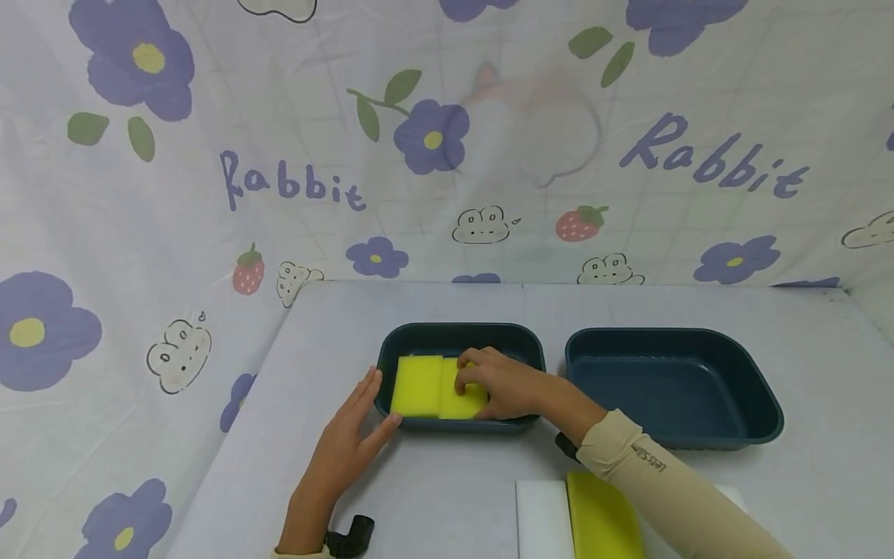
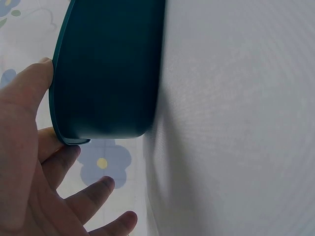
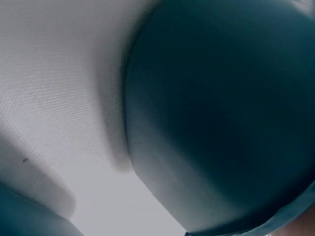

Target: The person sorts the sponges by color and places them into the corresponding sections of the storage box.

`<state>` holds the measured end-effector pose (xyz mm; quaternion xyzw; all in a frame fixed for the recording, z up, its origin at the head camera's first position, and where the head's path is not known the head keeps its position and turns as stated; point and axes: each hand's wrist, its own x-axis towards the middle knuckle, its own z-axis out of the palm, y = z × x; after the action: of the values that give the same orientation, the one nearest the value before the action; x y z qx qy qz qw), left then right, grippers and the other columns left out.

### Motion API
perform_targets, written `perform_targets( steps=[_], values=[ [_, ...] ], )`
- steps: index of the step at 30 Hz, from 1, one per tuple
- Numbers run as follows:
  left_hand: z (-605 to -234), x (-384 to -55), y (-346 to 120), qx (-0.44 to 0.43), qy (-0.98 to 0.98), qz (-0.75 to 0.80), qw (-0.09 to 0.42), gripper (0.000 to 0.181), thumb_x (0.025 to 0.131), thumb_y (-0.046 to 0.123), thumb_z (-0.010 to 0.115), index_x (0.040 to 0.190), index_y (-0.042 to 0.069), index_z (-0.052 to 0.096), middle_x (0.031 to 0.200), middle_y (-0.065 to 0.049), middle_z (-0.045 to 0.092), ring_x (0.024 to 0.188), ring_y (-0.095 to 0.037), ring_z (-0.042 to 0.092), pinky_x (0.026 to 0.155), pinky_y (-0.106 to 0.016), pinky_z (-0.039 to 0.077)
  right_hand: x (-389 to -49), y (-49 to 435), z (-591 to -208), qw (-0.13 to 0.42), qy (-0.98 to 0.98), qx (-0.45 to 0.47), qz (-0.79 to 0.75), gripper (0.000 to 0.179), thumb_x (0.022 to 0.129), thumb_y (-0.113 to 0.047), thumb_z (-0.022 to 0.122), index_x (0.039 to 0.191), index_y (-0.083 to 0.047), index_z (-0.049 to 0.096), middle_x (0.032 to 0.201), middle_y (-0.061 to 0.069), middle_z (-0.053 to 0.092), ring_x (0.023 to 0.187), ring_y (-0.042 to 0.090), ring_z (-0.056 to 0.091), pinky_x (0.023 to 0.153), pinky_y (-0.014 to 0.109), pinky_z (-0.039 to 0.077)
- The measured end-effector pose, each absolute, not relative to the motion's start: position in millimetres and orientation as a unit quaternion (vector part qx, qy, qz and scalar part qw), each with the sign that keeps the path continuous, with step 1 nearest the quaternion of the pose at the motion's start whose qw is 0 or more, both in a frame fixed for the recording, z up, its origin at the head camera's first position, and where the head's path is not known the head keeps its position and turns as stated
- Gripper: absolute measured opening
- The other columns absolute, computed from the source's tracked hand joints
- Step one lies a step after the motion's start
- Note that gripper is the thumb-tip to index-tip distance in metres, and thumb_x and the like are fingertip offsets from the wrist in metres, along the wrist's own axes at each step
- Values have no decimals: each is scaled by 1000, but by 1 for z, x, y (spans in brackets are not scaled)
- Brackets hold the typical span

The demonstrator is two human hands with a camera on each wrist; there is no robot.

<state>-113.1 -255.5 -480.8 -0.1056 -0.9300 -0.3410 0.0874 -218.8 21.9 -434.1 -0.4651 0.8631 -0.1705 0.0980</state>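
Two flat yellow sponges lie side by side in the left dark teal bin (image 1: 457,426). My right hand (image 1: 506,380) reaches over the bin's right side and holds the right sponge (image 1: 457,396), fingers curled on its top and thumb low by its right edge. The left sponge (image 1: 417,386) lies flat against it. My left hand (image 1: 352,435) touches the bin's left end, fingers extended along the side and thumb at the front corner. In the left wrist view, the left thumb and index finger meet the bin's rim while the other fingers spread free.
A second dark teal bin (image 1: 670,380), with nothing in it, stands to the right. Near the front edge lie a white slab (image 1: 543,520) and a yellow slab (image 1: 604,520), partly under my right sleeve (image 1: 670,481). A patterned curtain (image 1: 517,178) hangs behind the table.
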Motion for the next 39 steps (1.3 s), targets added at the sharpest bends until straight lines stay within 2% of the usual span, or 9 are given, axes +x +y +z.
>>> perform_targets(
  steps=[10,20,29,35,39],
  values=[
    [-480,-114,-255,-108,-929,-343,88,77,98,49,62,158,12,31,163,-5,27,147,-29,29,115,-53,28,-218,24,-430,106,857,-471,-180,32,83,-19,85,111,-12,71,138,16,52,118,34,48,96,45,49],
    [-479,-113,-255,-100,-931,-341,85,76,98,46,64,158,12,32,163,-3,26,147,-27,28,115,-52,28,-216,36,-423,122,846,-481,-194,35,92,-24,76,124,-10,70,147,19,47,134,38,42,109,53,38],
    [-479,-114,-254,-98,-931,-342,81,77,97,47,64,158,12,32,163,-4,27,147,-27,29,115,-52,28,-205,58,-410,58,847,-480,-223,32,94,-22,73,121,-8,69,144,20,50,131,37,47,102,52,45],
    [-479,-113,-255,-95,-933,-338,78,78,97,49,63,158,12,32,163,-4,27,148,-25,28,115,-52,28,-188,79,-398,39,856,-464,-224,31,96,-26,71,123,-12,68,145,13,50,130,31,49,99,47,49],
    [-481,-113,-255,-95,-932,-340,77,78,97,49,63,158,12,32,163,-3,26,148,-25,27,115,-52,28,-169,92,-389,3,862,-468,-194,29,93,-27,74,119,-13,70,136,9,58,122,26,56,95,42,52]
  ],
)
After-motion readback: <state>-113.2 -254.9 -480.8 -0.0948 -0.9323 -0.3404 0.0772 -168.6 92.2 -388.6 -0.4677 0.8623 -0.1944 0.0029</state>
